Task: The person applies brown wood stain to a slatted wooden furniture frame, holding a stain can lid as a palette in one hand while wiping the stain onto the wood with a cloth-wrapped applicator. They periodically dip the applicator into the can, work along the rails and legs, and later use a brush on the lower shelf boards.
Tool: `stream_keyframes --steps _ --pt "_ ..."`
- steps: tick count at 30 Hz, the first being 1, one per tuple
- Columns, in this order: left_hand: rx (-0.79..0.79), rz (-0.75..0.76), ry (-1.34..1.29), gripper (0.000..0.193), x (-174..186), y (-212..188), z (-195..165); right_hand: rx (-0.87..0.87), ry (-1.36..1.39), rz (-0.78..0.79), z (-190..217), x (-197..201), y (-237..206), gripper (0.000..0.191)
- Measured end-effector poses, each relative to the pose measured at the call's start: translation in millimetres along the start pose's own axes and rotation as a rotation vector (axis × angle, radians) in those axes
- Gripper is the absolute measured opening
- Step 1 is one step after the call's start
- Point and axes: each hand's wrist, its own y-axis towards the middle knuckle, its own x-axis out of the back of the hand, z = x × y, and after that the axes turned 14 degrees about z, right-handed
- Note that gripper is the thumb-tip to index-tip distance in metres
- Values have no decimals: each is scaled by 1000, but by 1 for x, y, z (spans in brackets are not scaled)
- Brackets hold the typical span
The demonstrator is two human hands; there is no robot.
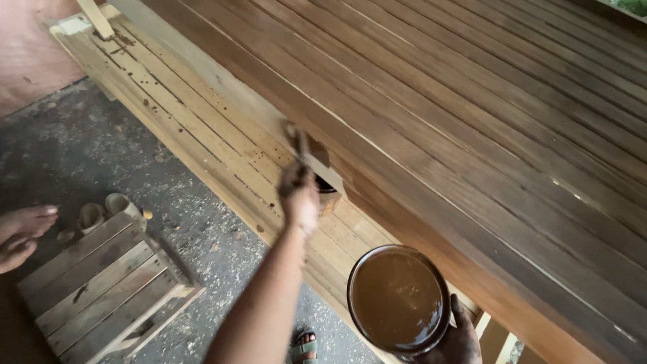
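Observation:
My left hand (300,194) is stretched forward and grips a paintbrush (304,156) by its handle. The bristles touch the pale side rail (222,84) of a large slatted wooden platform (472,101), whose top is stained dark brown. My right hand (457,340), smeared with stain, holds a round bowl (397,300) of brown liquid from below, near the platform's front edge. A small dark container (326,187) sits partly hidden just behind my left hand.
A lower pale slatted shelf (182,114) spotted with brown drips runs along the platform. A small slatted wooden stool (101,286) stands on the speckled grey floor (87,148), with two short tubes (104,210) beside it. Someone's bare feet (20,232) are at the left edge; a sandalled foot (303,347) is below.

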Motion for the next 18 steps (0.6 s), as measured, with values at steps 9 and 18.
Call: stream_keyframes --steps 9,18 --pt "79 -186 145 35 52 92 -66 198 -109 -749 20 33 13 68" --pt "-174 90 421 32 -6 -19 7 215 -39 -652 8 43 -30 62"
